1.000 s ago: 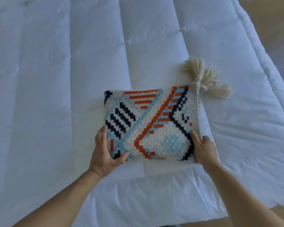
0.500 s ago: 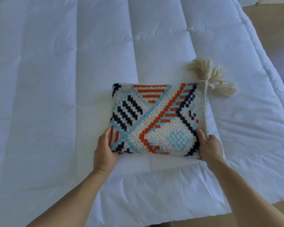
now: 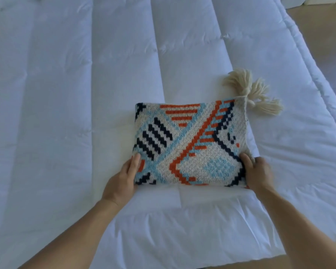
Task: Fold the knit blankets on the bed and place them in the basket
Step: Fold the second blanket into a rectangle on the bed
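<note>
The folded knit blanket (image 3: 190, 144) lies on the bed (image 3: 66, 94), gripped at its 7 and 5 o'clock corners by the left hand (image 3: 122, 179) and right hand (image 3: 258, 171). All layers should be lifted together, tassels (image 3: 252, 90) at 1 o'clock tucked.

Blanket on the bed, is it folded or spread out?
Folded: the blanket is a small thick rectangle, its tassels bunched at one corner.

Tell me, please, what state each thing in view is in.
bed: made up in white, creased near the front edge.
blanket: folded into a rectangle, lying on the bed.
tassels: loose, splayed at the blanket's far right corner.
left hand: grips the blanket's near left corner.
right hand: grips its near right corner.
</note>
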Tool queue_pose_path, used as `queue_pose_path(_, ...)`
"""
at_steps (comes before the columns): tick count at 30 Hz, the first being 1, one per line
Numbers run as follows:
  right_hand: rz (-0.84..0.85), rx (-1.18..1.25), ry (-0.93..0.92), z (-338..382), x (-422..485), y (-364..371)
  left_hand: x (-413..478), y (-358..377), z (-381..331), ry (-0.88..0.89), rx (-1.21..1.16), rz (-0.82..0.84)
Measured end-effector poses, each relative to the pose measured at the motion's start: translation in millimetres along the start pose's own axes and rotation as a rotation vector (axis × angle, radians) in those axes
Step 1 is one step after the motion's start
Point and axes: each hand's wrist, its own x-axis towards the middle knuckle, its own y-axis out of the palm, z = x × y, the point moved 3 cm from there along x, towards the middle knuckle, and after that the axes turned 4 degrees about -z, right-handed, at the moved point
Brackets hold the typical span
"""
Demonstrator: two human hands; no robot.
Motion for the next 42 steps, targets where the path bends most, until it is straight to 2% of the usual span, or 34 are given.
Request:
queue_pose_path(4, 0.059, -0.061, 0.015, -5, -3, 7, -5, 6, -8, 0.009, 0.119, 0.117)
queue_pose_path(6, 0.099, -0.109, 0.016, 0, 1, 1, 1, -14, -4, 0.094, 0.119, 0.059)
queue_pose_path(9, 0.123, -0.056, -0.023, 21, 15, -9, 40, -47, -1, 0.046, -0.066, -0.111)
queue_pose_path(12, 0.151, 0.032, -0.044, 59, 36, -13, 110, -68, -8, 0.042, -0.058, -0.115)
queue_pose_path(15, 0.158, 0.06, -0.04, 87, 66, -11, 172, -81, -17, 0.015, -0.042, 0.004)
queue_pose_path(18, 0.152, 0.086, -0.027, 100, 91, -9, 207, -86, -21, -0.032, -0.157, 0.191)
queue_pose_path(21, 0.049, 0.115, -0.083, 116, 99, -10, 225, -87, -17, -0.064, -0.226, 0.279)
queue_pose_path(24, -0.072, 0.11, -0.137, 122, 102, -10, 232, -84, -4, -0.097, -0.188, 0.337)
queue_pose_path(26, -0.015, 0.189, -0.096, 122, 105, -5, 234, -81, 5, -0.12, -0.146, 0.437)
queue_pose_path(30, 0.035, 0.309, -0.006, 120, 117, 2, 239, -83, 2, -0.137, -0.284, 0.582)
queue_pose_path(33, 0.024, 0.395, 0.036, 118, 121, 2, 244, -88, 3, -0.116, -0.332, 0.555)
queue_pose_path(37, 0.018, 0.488, 0.113, 110, 127, 1, 239, -84, 21, -0.204, -0.399, 0.504)
queue_pose_path(40, -0.008, 0.532, 0.154, 106, 135, 2, 236, -79, 36, -0.247, -0.308, 0.348)
queue_pose_path(42, -0.039, 0.501, 0.154, 104, 136, 8, 233, -69, 40, -0.207, -0.183, 0.283)
